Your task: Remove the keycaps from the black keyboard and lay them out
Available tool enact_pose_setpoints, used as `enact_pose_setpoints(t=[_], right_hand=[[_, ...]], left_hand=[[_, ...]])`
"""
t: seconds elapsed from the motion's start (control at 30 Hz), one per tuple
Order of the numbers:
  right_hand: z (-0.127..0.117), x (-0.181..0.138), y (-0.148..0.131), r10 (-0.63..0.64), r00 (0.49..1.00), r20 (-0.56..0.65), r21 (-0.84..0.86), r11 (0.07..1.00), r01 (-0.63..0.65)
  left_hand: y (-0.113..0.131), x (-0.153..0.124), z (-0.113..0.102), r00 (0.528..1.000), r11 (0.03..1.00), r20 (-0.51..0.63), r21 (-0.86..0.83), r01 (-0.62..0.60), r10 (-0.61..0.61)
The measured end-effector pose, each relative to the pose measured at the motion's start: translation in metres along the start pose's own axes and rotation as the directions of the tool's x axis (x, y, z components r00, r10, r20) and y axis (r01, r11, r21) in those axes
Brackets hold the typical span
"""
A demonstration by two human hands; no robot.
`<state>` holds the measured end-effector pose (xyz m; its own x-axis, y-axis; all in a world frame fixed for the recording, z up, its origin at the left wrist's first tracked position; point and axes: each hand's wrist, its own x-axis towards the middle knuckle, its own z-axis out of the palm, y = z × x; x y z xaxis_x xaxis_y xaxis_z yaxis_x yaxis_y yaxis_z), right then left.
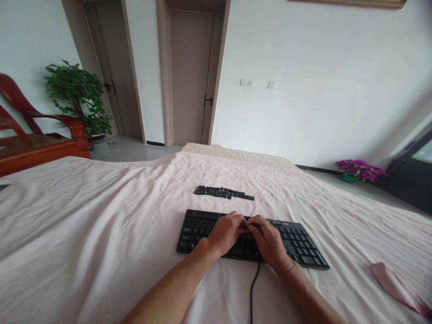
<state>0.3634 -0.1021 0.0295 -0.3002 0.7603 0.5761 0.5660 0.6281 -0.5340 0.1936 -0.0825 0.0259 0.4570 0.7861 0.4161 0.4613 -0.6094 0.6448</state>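
Observation:
A black computer keyboard (199,220) lies on the pale pink floral cloth, its number pad to the right. My left hand (227,231) rests over its middle with fingers bent and closed. My right hand (268,238) meets it there, also closed, and the fingertips of both come together just above the keys. Whatever they pinch is hidden between the fingers. Beyond the keyboard's far edge, several loose black keycaps (219,192) sit in rough rows on the cloth. A black cable (253,292) runs from the keyboard's near edge toward me.
The wrinkled cloth (118,225) covers the wide surface. At right lies a pale stick with pink fabric (393,279). Farther off are a wooden chair (43,135), a green plant (76,94), purple flowers (361,170) and a closed door (189,76).

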Motion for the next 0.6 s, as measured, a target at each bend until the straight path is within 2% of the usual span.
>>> enact_pose_setpoints(t=[0.13, 0.33, 0.47, 0.6], right_hand=[[-0.002, -0.002, -0.006, -0.058, 0.998, 0.004, -0.054, 0.997, 0.058], [-0.004, -0.006, -0.007, -0.068, 0.994, -0.091, -0.165, 0.985, 0.052], [-0.003, -0.003, -0.008, -0.039, 0.998, -0.047, -0.278, 0.96, 0.024], [-0.001, 0.002, -0.011, 0.005, 1.0, 0.003, -0.41, 0.912, -0.004]], left_hand=[[-0.003, 0.001, 0.001, 1.0, 0.998, -0.012, -0.054, 0.012, -0.013], [-0.013, 0.003, 0.009, 0.976, 0.956, -0.115, -0.248, 0.154, -0.187], [-0.015, 0.006, 0.009, 0.952, 0.913, -0.147, -0.355, 0.202, -0.268], [-0.013, 0.005, 0.006, 0.961, 0.904, -0.143, -0.396, 0.162, -0.235]])
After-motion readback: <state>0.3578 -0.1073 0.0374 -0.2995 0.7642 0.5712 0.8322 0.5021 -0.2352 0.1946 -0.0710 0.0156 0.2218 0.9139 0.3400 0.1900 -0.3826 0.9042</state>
